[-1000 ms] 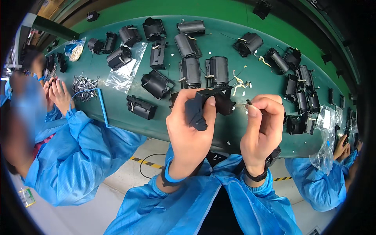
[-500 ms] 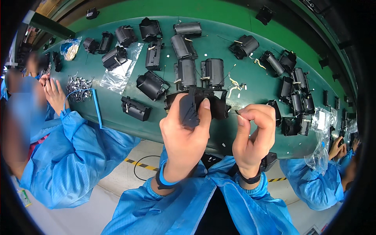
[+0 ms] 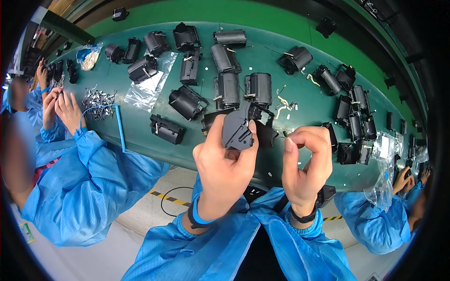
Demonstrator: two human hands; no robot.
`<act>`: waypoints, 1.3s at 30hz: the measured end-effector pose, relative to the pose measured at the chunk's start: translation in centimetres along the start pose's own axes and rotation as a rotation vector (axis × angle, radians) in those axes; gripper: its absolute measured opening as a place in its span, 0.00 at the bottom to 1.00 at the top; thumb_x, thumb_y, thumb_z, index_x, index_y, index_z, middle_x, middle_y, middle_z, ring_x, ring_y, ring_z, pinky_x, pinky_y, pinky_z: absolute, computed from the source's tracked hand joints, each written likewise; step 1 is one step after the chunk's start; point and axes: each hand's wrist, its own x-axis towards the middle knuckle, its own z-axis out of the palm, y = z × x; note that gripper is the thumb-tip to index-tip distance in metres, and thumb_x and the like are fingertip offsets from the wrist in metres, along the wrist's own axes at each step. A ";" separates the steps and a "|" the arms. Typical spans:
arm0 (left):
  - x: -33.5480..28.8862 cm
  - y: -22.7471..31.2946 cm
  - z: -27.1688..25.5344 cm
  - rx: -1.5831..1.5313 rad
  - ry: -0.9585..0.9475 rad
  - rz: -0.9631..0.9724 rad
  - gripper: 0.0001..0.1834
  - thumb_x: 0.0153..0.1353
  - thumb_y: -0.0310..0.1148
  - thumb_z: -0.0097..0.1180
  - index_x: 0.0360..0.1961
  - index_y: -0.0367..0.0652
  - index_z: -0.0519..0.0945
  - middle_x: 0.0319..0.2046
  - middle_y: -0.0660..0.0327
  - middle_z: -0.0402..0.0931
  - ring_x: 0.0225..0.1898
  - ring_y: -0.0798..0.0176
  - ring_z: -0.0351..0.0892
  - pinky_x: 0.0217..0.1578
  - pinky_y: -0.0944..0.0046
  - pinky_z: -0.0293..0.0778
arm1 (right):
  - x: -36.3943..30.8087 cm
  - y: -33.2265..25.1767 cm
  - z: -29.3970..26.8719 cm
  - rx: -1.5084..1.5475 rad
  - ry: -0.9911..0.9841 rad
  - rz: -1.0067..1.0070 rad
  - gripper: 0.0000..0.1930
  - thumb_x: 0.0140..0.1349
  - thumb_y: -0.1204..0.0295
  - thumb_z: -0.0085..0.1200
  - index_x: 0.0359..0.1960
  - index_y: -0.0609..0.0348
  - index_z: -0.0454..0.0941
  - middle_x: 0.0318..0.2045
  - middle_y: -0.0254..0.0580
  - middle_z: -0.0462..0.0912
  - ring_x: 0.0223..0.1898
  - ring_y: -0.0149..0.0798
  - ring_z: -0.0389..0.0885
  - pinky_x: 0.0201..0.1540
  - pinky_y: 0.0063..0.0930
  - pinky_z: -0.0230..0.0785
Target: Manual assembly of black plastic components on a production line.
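One left hand clamps black housing; right hand pinches tiny part beside it.
Slack pinch: I could drop that part.

On my feed I get 1 view, from the left of 2 fisheye cameras worn side by side on the person's head; it looks down and forward across the green table, upright and unmirrored; the left hand and right hand sit near the lens, around mid-frame, above blue sleeves entering from below; the table's far edge bows into an arc; I catch pale floor underneath, and 1 nearby co-worker toward the left rim.
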 end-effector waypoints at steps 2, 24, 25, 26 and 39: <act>0.0 0.1 0.1 -0.057 0.011 -0.018 0.08 0.62 0.24 0.65 0.38 0.33 0.77 0.21 0.62 0.79 0.22 0.82 0.73 0.19 0.73 0.69 | -0.1 -0.5 0.0 0.049 -0.029 -0.006 0.14 0.51 0.88 0.66 0.38 0.63 0.77 0.32 0.45 0.81 0.32 0.46 0.80 0.35 0.35 0.72; 0.0 0.8 1.1 -0.417 -0.074 -0.249 0.07 0.70 0.26 0.60 0.43 0.34 0.77 0.31 0.60 0.80 0.19 0.73 0.75 0.18 0.71 0.69 | -1.1 0.1 0.7 0.219 0.009 0.050 0.22 0.53 0.85 0.69 0.50 0.69 0.78 0.45 0.57 0.83 0.41 0.49 0.84 0.42 0.35 0.78; 0.0 0.8 1.2 -0.430 -0.074 -0.258 0.07 0.70 0.26 0.60 0.43 0.34 0.77 0.31 0.60 0.81 0.18 0.72 0.75 0.17 0.71 0.69 | -1.0 0.1 0.8 0.218 0.015 0.050 0.22 0.53 0.85 0.69 0.50 0.69 0.78 0.45 0.57 0.83 0.41 0.49 0.84 0.42 0.35 0.78; 0.0 0.9 1.3 -0.443 -0.075 -0.267 0.07 0.70 0.26 0.60 0.43 0.34 0.77 0.31 0.60 0.81 0.18 0.72 0.75 0.17 0.71 0.69 | -1.0 0.1 1.0 0.257 0.035 0.072 0.22 0.53 0.84 0.69 0.50 0.69 0.78 0.45 0.57 0.84 0.41 0.49 0.84 0.42 0.35 0.78; -2.4 -1.7 1.0 -0.257 -0.385 0.049 0.35 0.61 0.27 0.70 0.66 0.33 0.65 0.57 0.53 0.73 0.58 0.64 0.76 0.57 0.63 0.73 | -1.1 0.8 0.5 0.338 0.233 0.170 0.15 0.56 0.85 0.65 0.45 0.67 0.80 0.38 0.49 0.83 0.36 0.42 0.80 0.38 0.30 0.75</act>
